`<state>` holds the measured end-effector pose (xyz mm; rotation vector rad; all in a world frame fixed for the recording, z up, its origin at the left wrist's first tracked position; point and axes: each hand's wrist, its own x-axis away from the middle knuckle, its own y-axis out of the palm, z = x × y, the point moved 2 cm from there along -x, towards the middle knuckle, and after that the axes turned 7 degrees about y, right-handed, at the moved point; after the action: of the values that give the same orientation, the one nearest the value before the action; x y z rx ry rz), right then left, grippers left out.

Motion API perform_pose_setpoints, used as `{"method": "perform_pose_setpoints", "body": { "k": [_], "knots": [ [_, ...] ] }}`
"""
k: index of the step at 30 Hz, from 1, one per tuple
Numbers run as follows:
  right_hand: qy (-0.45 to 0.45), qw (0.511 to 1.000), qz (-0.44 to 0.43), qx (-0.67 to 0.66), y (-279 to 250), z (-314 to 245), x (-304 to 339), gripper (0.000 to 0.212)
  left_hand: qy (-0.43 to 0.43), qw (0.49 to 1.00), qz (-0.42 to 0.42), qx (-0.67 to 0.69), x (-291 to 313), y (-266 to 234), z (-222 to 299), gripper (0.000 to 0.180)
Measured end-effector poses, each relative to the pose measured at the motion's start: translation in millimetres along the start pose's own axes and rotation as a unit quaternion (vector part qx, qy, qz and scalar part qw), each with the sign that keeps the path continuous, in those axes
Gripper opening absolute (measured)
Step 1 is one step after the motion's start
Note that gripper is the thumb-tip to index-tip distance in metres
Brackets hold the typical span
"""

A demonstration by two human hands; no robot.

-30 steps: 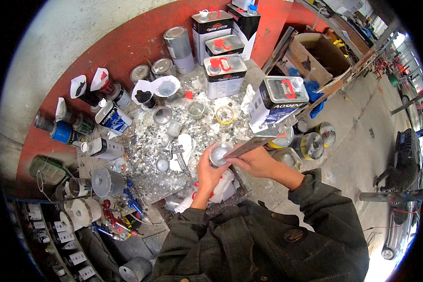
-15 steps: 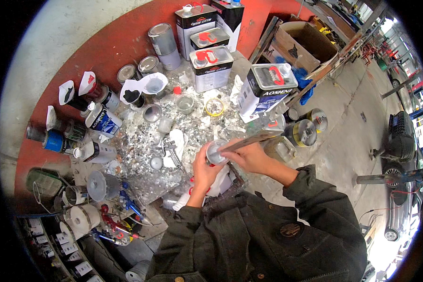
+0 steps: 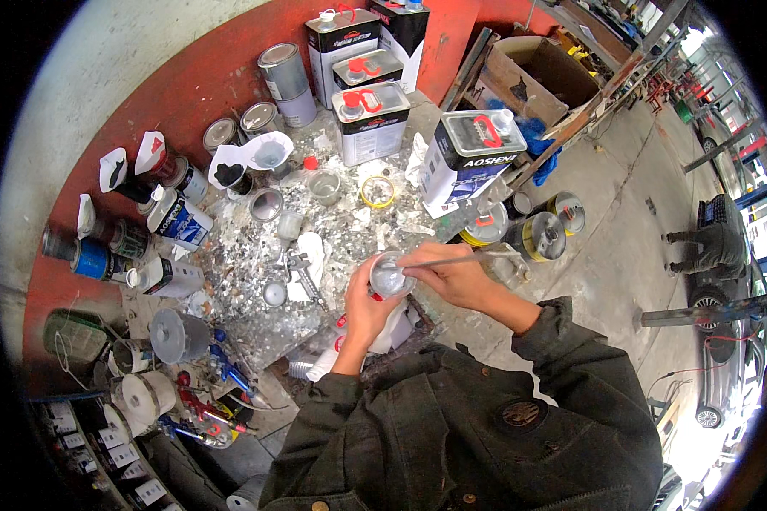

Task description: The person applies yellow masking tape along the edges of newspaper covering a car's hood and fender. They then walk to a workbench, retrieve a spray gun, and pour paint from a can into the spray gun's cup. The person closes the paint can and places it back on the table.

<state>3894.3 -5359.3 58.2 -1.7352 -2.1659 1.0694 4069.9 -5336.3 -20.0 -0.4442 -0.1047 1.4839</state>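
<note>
Near the table's front edge, my left hand (image 3: 366, 310) is wrapped round a small clear cup (image 3: 385, 282) with grey liquid in it. My right hand (image 3: 453, 274) grips a long flat stirring stick (image 3: 500, 254); one end dips into the cup and the other sticks out to the right. The stick shows nearly edge-on. Left of the cup, a spray gun (image 3: 300, 277) lies on the paint-spattered table (image 3: 239, 294). Further back on the table are a clear plastic cup (image 3: 324, 187) and a yellow-rimmed lid (image 3: 377, 192).
Rectangular metal cans (image 3: 371, 136) with red handles stand at the back. A larger white-and-blue can (image 3: 473, 157) is at the right corner. Paint tins (image 3: 283, 72) line the red wall. More spray guns (image 3: 230, 370) hang at the left. A person (image 3: 714, 243) bends over at far right.
The stick has turned from its broad face to nearly edge-on, and its outer end sits lower. Both hands keep their hold. The whole view has shifted slightly.
</note>
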Motion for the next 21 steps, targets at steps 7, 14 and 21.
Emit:
{"method": "perform_pose_setpoints", "body": {
  "k": [7,14,21],
  "knots": [
    [0.009,0.999,-0.008,-0.031,1,-1,8,0.019,-0.003,0.999,-0.003,0.046,6,6,-4,0.069],
    [0.023,0.994,-0.102,0.026,-6,0,20,0.017,-0.001,0.999,-0.006,0.044,6,7,-2,0.069],
    [0.038,0.999,-0.025,0.014,-12,-12,14,0.019,0.003,0.999,0.000,0.044,6,9,3,0.070]
  ]
}}
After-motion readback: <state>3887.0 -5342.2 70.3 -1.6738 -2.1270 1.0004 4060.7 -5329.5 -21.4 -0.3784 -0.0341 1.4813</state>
